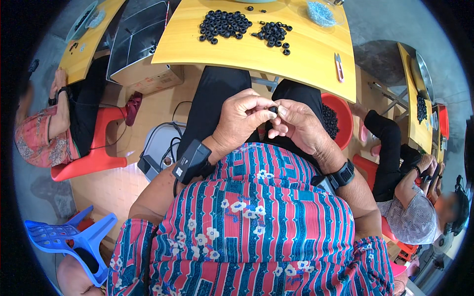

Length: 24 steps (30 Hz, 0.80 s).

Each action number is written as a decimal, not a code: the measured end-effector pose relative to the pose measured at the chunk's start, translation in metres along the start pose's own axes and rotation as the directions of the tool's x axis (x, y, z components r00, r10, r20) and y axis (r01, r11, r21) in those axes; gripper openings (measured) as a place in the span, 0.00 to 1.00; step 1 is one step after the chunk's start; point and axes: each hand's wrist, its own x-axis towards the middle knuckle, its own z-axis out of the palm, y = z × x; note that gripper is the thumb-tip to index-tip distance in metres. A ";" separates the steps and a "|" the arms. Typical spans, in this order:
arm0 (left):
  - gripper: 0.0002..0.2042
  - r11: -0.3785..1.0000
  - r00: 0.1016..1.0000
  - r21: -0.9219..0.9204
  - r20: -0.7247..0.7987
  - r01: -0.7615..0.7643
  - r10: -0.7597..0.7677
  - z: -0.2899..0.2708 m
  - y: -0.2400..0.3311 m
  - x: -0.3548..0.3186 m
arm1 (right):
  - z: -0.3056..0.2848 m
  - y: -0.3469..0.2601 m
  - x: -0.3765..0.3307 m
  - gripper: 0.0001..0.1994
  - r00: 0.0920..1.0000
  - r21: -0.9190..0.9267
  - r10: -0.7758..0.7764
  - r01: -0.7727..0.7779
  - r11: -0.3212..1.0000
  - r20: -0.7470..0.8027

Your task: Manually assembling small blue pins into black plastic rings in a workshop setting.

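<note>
Above my lap, my left hand point(238, 118) pinches a small black round part point(273, 109) between thumb and forefinger. My right hand point(300, 126) meets it there, its thumb and fingertips closed on the part's other side. Whether a second small piece is between the right fingertips I cannot make out. Beyond my hands, on the yellow table point(197, 52), lie a larger pile of black ring-shaped parts point(224, 24) and a smaller pile of black parts point(274, 33). Right of my knee, a red basin point(345, 123) holds many more black pieces.
Red-handled thread snips point(338, 67) lie near the table's right edge. A clear bowl of small bluish pieces point(322, 14) stands at the far right. A cardboard box point(145, 74) stands left. Co-workers sit on both sides; a blue plastic chair point(74, 237) is behind left.
</note>
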 end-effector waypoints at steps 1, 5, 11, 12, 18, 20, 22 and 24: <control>0.07 1.000 1.000 -0.017 0.001 0.012 -0.012 0.000 -0.001 0.000 | -0.001 0.001 0.000 0.12 1.000 0.022 -0.010 0.010 1.000 0.002; 0.07 0.997 0.998 -0.050 0.020 0.058 -0.057 0.000 0.000 0.000 | -0.008 0.003 0.001 0.12 0.999 0.063 0.013 -0.015 0.998 0.032; 0.07 0.997 0.998 -0.079 0.053 0.027 -0.022 -0.002 -0.006 -0.001 | -0.007 0.004 0.000 0.14 0.999 0.099 0.024 -0.028 0.995 0.043; 0.07 0.996 0.998 -0.079 0.054 0.027 -0.023 -0.002 -0.005 -0.001 | -0.009 0.005 0.000 0.14 0.998 0.109 0.014 -0.021 0.994 0.063; 0.07 0.999 0.997 -0.053 0.082 0.011 -0.007 -0.003 -0.008 0.000 | -0.009 0.009 0.001 0.14 0.996 0.137 -0.017 0.005 0.991 0.083; 0.08 0.995 0.998 -0.095 0.066 0.018 -0.012 -0.001 -0.007 -0.001 | -0.008 0.010 0.001 0.14 0.997 0.142 -0.025 0.014 0.990 0.079; 0.10 0.999 0.997 -0.047 0.072 0.013 -0.010 -0.001 -0.009 -0.001 | -0.009 0.009 0.002 0.13 0.991 0.080 -0.095 0.087 0.993 0.097; 0.13 1.000 0.997 0.000 0.078 0.006 -0.006 0.000 -0.009 -0.001 | -0.007 0.005 -0.001 0.13 0.990 -0.101 -0.132 0.136 0.985 0.044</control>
